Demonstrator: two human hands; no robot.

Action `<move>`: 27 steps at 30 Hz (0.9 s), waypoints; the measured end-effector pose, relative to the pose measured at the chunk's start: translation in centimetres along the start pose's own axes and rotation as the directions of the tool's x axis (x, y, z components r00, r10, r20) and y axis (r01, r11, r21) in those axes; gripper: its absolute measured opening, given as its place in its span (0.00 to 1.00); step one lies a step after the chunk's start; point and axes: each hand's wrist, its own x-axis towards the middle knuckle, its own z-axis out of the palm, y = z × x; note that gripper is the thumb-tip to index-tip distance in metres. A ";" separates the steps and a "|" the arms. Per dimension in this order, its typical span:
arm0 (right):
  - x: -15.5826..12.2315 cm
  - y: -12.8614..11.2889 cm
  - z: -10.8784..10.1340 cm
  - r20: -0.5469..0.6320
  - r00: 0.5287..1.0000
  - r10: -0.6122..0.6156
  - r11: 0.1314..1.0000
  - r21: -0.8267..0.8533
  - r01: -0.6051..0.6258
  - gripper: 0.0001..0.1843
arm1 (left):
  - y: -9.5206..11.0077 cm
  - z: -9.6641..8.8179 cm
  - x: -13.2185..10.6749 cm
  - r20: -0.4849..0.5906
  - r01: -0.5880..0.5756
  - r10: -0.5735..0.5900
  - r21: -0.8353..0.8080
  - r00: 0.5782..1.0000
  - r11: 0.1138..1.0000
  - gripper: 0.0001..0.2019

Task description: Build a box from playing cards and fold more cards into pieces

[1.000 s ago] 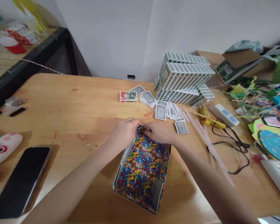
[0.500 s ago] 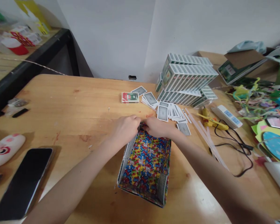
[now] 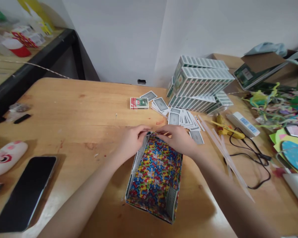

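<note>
Colourful box (image 3: 155,175) far-rim in L-grip (image 3: 131,142), R-grip (image 3: 180,140)

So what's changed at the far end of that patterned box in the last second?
The left hand and right hand were pressed close together, low on the far wall of the patterned box. They have since eased slightly apart and lifted, and their fingertips now pinch the wall's top rim. Nothing was let go. The box, loose cards and phone lie about where they were.
</note>
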 end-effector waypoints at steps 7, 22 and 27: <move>-1.2 -1.1 1.5 -0.219 0.974 0.062 0.998 -0.006 -0.065 0.07 | -0.4 0.7 -0.1 0.012 0.204 -0.216 -0.385 0.976 0.900 0.06; -1.0 -1.5 1.7 -0.207 0.976 0.072 0.996 -0.032 -0.080 0.08 | -2.0 2.2 -0.5 0.061 0.310 -0.364 -0.663 0.929 0.682 0.09; -0.5 -2.5 1.7 -0.153 0.979 0.134 0.983 -0.103 -0.151 0.08 | -1.8 2.2 -0.4 0.030 0.279 -0.336 -0.628 0.941 0.727 0.07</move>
